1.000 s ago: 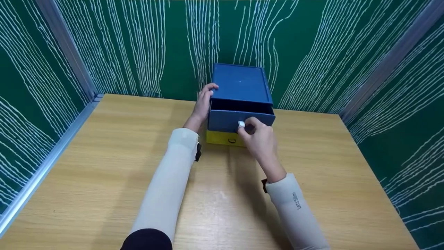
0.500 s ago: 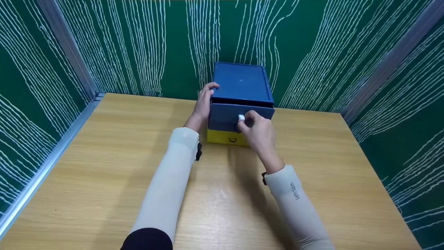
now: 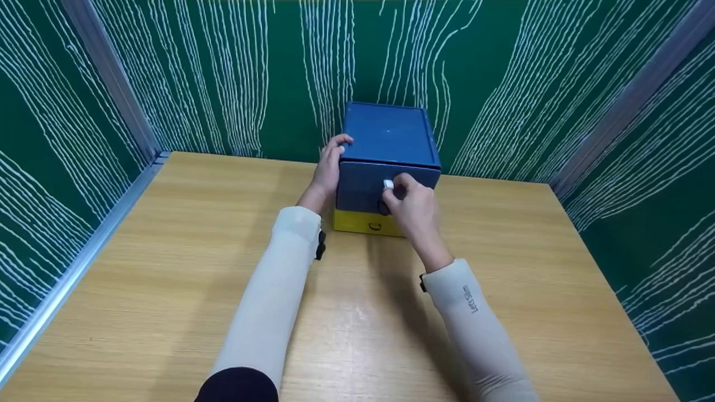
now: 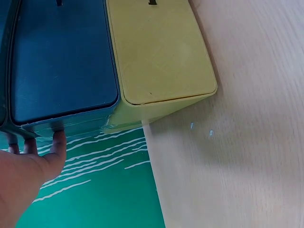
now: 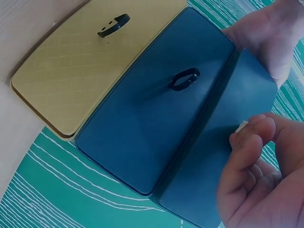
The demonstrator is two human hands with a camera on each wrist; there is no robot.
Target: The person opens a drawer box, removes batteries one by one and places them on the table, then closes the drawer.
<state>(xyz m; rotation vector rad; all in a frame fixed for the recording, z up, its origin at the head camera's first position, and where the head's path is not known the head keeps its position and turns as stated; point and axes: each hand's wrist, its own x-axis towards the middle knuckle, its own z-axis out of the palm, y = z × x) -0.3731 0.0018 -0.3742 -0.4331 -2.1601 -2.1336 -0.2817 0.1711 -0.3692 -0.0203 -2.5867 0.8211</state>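
A small chest of drawers stands at the table's back edge, blue above and yellow below. In the head view its top blue drawer lies almost flush, with a thin dark slit under the lid. My left hand rests along the chest's left side, fingertips at the upper edge. Thumb and forefinger of my right hand pinch a small white tab at the top drawer's front; the curled fingers hide part of that front. Black loop handles show on the middle blue drawer and the yellow drawer.
A wooden table spreads in front of the chest and to both sides. Green walls with white wavy lines rise behind and beside it, with a grey metal rail along the left edge.
The top drawer has slid back into the chest, its wide opening narrowing to a slit. My right hand has moved away from me with it, while my left hand has stayed on the chest's side.
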